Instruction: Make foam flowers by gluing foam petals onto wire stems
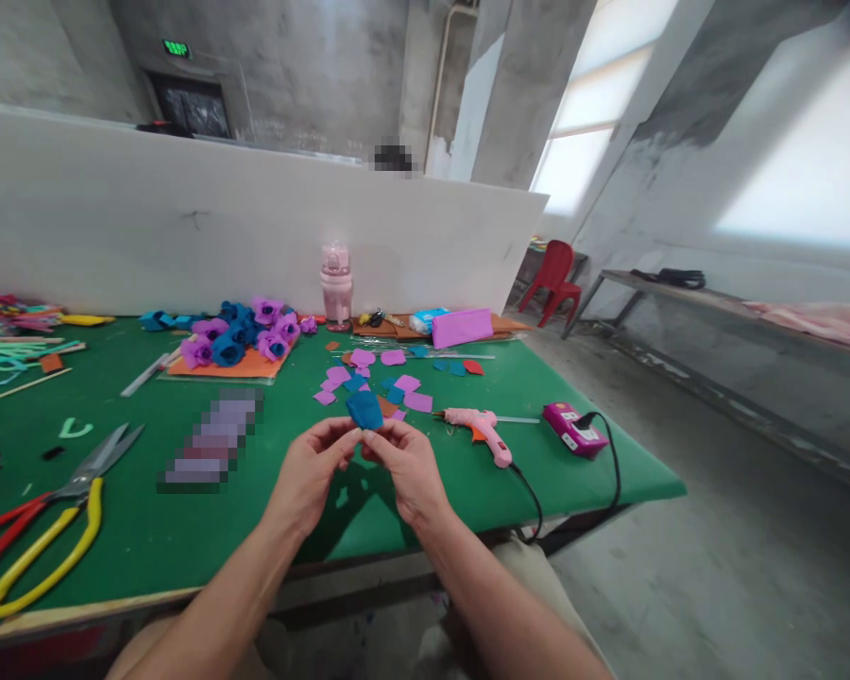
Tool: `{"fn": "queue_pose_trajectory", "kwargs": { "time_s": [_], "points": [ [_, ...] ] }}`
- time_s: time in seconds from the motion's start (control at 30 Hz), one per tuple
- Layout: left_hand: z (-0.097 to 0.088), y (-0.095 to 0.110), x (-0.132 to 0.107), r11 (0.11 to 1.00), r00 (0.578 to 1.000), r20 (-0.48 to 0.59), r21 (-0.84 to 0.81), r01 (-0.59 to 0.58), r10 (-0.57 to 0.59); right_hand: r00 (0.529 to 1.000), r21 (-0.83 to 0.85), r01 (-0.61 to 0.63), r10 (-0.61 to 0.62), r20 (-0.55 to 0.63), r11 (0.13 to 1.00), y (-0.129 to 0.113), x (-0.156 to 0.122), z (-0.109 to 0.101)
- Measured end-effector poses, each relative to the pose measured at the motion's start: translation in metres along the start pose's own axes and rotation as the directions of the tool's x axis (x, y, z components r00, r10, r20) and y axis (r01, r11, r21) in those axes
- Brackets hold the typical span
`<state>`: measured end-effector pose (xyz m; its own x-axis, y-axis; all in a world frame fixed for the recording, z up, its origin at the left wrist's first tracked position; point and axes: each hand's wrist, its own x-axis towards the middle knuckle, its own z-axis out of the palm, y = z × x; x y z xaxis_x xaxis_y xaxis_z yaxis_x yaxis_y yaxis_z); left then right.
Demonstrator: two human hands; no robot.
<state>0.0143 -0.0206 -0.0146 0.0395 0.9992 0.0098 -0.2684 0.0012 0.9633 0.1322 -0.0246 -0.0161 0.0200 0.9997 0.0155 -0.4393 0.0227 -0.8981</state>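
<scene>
Between my two hands, just above the green table, is a blue paper petal (365, 410). My left hand (320, 460) pinches its lower edge from the left. My right hand (405, 455) pinches the same edge from the right, thumbs close together. Behind the petal lie loose purple petals (418, 402), with a few blue, brown and red ones among them. A pink glue gun (478, 422) rests to the right of my right hand, its orange trigger showing. Purple and blue paper flowers (235, 332) are heaped on an orange sheet (207, 364) at the back left.
Large scissors (77, 491) with red and yellow handles lie open at left. A purple power socket (574, 430) with a black cord sits near the right edge of the green table (255, 529). A pink bottle (337, 288) stands before the white partition (255, 222).
</scene>
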Motion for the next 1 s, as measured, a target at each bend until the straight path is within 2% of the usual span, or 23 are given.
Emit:
{"fn": "queue_pose_trajectory", "kwargs": {
  "time_s": [0.13,0.37,0.7,0.8,1.0],
  "points": [
    [0.001,-0.001,0.0,1.0,1.0,-0.021,-0.001,0.012,-0.012,0.995,0.008,-0.094,0.094,0.023,0.996,0.001,-0.004,0.005],
    [0.002,-0.005,0.0,0.997,0.995,-0.098,-0.071,0.016,-0.023,0.995,0.021,-0.094,0.093,0.037,0.995,0.006,-0.006,0.01],
    [0.002,-0.006,-0.003,0.996,0.993,-0.107,-0.082,0.04,-0.048,0.994,0.034,-0.108,0.107,0.023,0.994,0.009,-0.007,0.012],
    [0.004,0.0,-0.004,0.993,0.994,-0.085,-0.1,0.059,-0.067,0.994,0.029,-0.108,0.108,0.002,0.994,0.008,-0.007,0.012],
    [-0.004,0.014,-0.002,0.978,0.989,0.077,-0.153,0.141,-0.13,0.984,0.089,-0.179,0.177,0.026,0.98,0.002,-0.005,0.007]
  ]
}}
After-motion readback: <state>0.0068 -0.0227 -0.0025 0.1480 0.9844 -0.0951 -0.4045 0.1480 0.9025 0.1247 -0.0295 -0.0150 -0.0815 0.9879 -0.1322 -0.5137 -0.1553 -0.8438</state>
